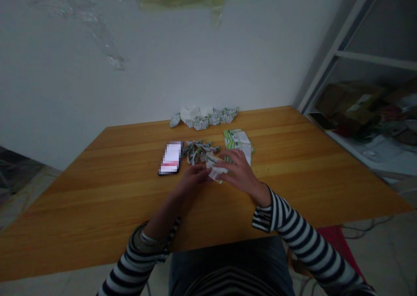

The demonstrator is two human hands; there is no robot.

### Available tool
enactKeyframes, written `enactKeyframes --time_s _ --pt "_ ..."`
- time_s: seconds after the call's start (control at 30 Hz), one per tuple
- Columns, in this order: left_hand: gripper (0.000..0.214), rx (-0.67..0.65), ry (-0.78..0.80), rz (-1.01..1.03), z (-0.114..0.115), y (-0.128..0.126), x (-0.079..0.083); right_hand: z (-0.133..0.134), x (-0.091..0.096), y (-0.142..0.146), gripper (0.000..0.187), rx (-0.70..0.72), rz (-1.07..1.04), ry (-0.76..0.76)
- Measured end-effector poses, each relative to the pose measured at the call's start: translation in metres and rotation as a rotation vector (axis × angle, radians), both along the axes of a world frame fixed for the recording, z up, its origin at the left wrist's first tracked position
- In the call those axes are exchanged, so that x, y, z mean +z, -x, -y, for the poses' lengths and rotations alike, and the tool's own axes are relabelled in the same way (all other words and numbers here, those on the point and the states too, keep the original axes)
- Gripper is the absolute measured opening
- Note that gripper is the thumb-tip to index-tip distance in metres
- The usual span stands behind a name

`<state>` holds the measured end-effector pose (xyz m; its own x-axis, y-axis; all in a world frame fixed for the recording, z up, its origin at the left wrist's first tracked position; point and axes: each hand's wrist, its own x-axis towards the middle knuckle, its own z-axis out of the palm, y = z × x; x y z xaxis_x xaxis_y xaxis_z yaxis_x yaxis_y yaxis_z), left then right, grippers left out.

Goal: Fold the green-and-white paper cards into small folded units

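A small piece of white printed paper (216, 171) with green marks is between my two hands, just above the wooden table. My left hand (194, 175) is closed on its left edge. My right hand (239, 171) comes from the other side, its bent fingers and thumb on the paper's right part. Behind the paper lies a loose heap of folded, printed paper pieces (195, 150). A stack of flat green-and-white printed sheets (239, 137) lies just beyond my right hand, which partly covers it.
A phone (171, 157) with a lit, blurred screen lies left of the heap. Crumpled printed papers (208, 118) form a row by the wall at the back of the wooden table (114, 196). Shelves with boxes (352, 104) stand at the right.
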<state>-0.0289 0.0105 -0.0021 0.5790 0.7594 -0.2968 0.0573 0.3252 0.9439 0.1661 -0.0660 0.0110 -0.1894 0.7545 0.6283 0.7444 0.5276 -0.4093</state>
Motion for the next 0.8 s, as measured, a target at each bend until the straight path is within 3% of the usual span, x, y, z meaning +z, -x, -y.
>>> enactKeyframes --time_s 0.1,0.2,0.33,0.47,0.63,0.8 --pt "0.033 0.039 0.118 0.061 -0.005 0.003 0.002 0.002 0.001 -0.002 0.046 0.117 0.202 0.005" --pt "0.033 -0.039 0.169 0.093 -0.006 0.005 0.004 -0.002 -0.006 -0.001 0.03 0.106 0.214 -0.028" --pt "0.029 -0.045 0.176 0.153 -0.003 0.004 0.003 -0.006 -0.015 0.002 0.017 0.075 0.036 -0.048" --pt "0.031 -0.009 0.152 0.2 0.003 -0.002 0.002 -0.01 -0.019 0.01 0.002 -0.025 -0.282 -0.031" --pt "0.036 0.068 0.074 0.254 0.01 -0.011 0.0 -0.017 -0.026 0.024 0.012 -0.119 -0.653 0.026" --pt "0.04 0.063 0.049 0.246 0.009 -0.012 -0.003 -0.021 -0.033 0.027 0.013 -0.171 -0.727 0.092"
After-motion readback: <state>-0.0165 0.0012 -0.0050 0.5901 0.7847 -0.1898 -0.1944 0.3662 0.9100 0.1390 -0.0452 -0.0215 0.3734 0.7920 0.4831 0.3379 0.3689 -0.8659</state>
